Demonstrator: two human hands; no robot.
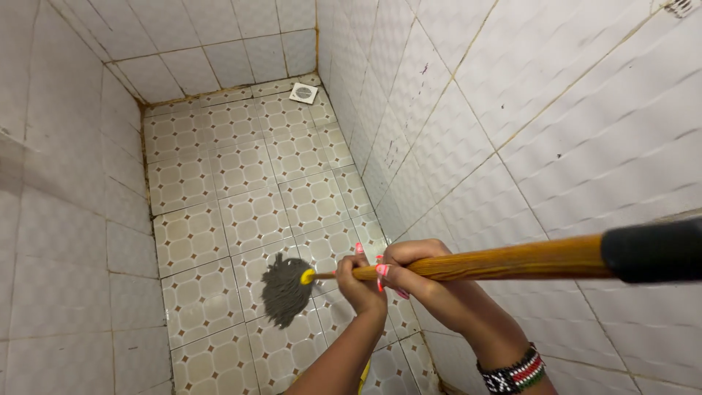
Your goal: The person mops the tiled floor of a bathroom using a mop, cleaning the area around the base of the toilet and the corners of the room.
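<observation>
Underfoot, narrow tiled stall: patterned floor tiles [241, 212] with dark, stained grout lines, white wall tiles on three sides, one square drain grate [303, 92] in the far corner against the right wall [556, 124]. Item in hand: mop, wooden handle [504, 262] with a black end grip [654, 250] nearest the camera, yellow collar [308, 276], grey string head [284, 290] resting on the floor near the lower middle of the view, well apart from the drain. Left hand [360, 284]: fingers curled fully closed around the handle just behind the collar. Right hand [411, 265]: also wrapped shut on the handle, touching or just beside the left; beaded wristband [515, 371] on that forearm. Both grips sit low on the shaft, leaving a long free length behind them. Risks, as judged: the black end runs close to the right wall and could knock it on a back stroke, since the stall gives little room to swing; hands bunched together near the head give weak leverage, so the head may skid or twist rather than scrub; a wet floor, if it is wet, which cannot be told, would make footing poor in so tight a space; knuckles of the right hand pass near the wall tiles and could scrape; strings pushed toward the grate could foul it.
</observation>
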